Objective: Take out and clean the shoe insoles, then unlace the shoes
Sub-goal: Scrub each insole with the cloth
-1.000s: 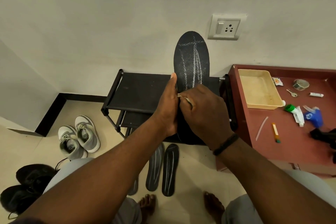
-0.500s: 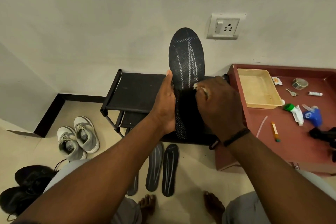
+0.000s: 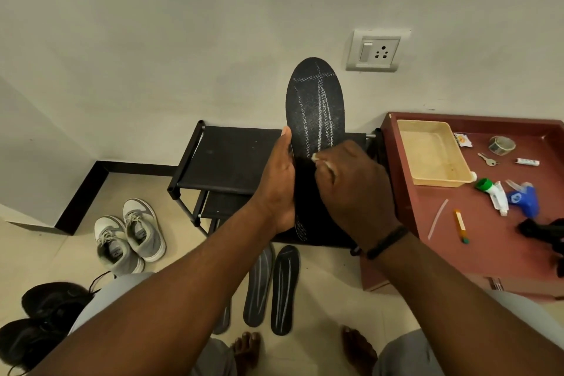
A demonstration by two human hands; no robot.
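- Currently, the left hand (image 3: 279,183) is seen flat against the left edge of the black insole (image 3: 316,107), fingers straight and together, thumb tip up beside the edge; the insole is propped upright by it in front of the wall.
- A small pale cloth or wipe (image 3: 320,161) is pinched in the curled fingers of the right hand (image 3: 351,183) and pressed against the insole's face, about mid-length (only a sliver of it is visible).
- White stitch-like lines are noted on the insole's upper half; the lower half is largely hidden behind the right hand.
- A dark band (image 3: 386,241) is worn on the right wrist.
- A black shoe rack (image 3: 225,159) is located directly behind the hands, against the wall.
- Two more dark insoles (image 3: 271,287) are laid side by side on the floor below the hands; a third is partly hidden by the left arm.
- Grey-and-white sneakers (image 3: 129,236) are placed on the floor left of the rack; black shoes (image 3: 39,320) are nearer, at lower left.
- A reddish-brown table (image 3: 488,247) stands to the right, with a beige tray (image 3: 433,152), a blue spray head (image 3: 523,197) and small items (keys, tubes).
- A wall socket (image 3: 377,50) is mounted above.
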